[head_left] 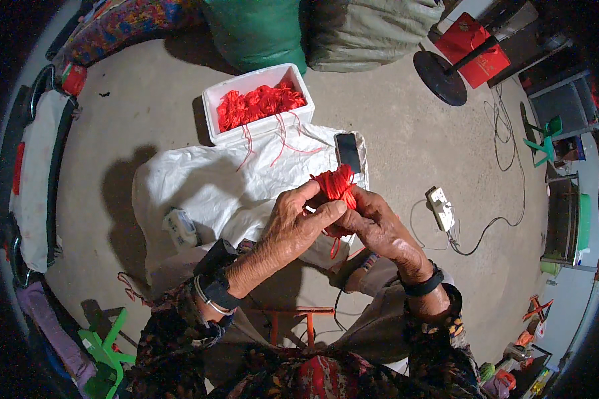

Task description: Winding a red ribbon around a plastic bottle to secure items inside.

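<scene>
Both hands meet in front of me around a bundle of red cord (336, 185). My left hand (304, 213) grips it from the left, with thumb and fingers closed on the strands. From the right, my right hand (379, 225) pinches the same bundle, its fingers partly hidden behind it. A few loose red strands hang below the hands. Beyond them, a white foam box (259, 130) holds more red cord bundles (259, 106), with some ends trailing over its front wall onto a white sheet (199, 176).
A phone (348, 151) lies at the sheet's right edge. Right of it is a white power strip (440, 208) with a black cable. Green (256, 33) and grey sacks (373, 33) stand behind the box. A black round stand base (440, 78) sits far right; a green stool (106, 349) lower left.
</scene>
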The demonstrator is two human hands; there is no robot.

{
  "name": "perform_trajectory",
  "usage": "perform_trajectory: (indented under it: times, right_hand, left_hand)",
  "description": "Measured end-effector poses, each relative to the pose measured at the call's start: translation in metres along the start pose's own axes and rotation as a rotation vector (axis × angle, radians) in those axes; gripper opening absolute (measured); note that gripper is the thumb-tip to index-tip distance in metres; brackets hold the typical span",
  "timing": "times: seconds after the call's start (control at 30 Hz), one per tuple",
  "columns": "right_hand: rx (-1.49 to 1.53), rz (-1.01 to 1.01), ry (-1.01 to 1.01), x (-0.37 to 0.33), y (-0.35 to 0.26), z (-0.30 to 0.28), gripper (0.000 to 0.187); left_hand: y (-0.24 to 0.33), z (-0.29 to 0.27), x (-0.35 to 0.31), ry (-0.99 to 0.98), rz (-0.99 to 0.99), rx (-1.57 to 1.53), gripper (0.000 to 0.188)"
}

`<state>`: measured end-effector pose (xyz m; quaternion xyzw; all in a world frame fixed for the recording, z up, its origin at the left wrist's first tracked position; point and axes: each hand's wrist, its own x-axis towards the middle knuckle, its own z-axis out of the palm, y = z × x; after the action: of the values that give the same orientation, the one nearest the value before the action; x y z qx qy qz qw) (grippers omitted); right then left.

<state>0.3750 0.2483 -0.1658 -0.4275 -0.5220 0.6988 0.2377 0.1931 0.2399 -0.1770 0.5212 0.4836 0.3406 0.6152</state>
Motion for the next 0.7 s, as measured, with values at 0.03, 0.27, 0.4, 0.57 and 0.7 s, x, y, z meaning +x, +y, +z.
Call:
perform_trajectory:
  times: [0.03,0.27,0.4,0.57,0.7]
  right_hand:
    - [-0.006,0.006,-0.001,-0.0001,-0.0001,-0.0007,0.035]
    - [-0.011,0.003,-0.015,0.0004,0.002,-0.0014,0.037]
    - [-0.019,0.012,-0.011,-0.0003,-0.0002,-0.0009,0.037]
    - [-0.001,0.005,-0.017,0.0002,0.0,-0.0008,0.036]
    - [-0.009,0.006,-0.005,0.0005,0.0006,-0.0006,0.036]
  left_hand:
    - [0.0029,-0.0002,-0.0001,-0.004,-0.007,-0.003,0.043]
    - [0.0044,-0.0012,-0.0005,-0.019,-0.048,-0.026,0.043]
    - [-0.0004,-0.0009,0.0007,-0.011,-0.05,-0.012,0.043]
    - [-0.0015,-0.0003,0.0016,0.006,0.02,-0.007,0.045]
    - [-0.0021,-0.0018,0.0011,-0.016,-0.018,-0.012,0.044]
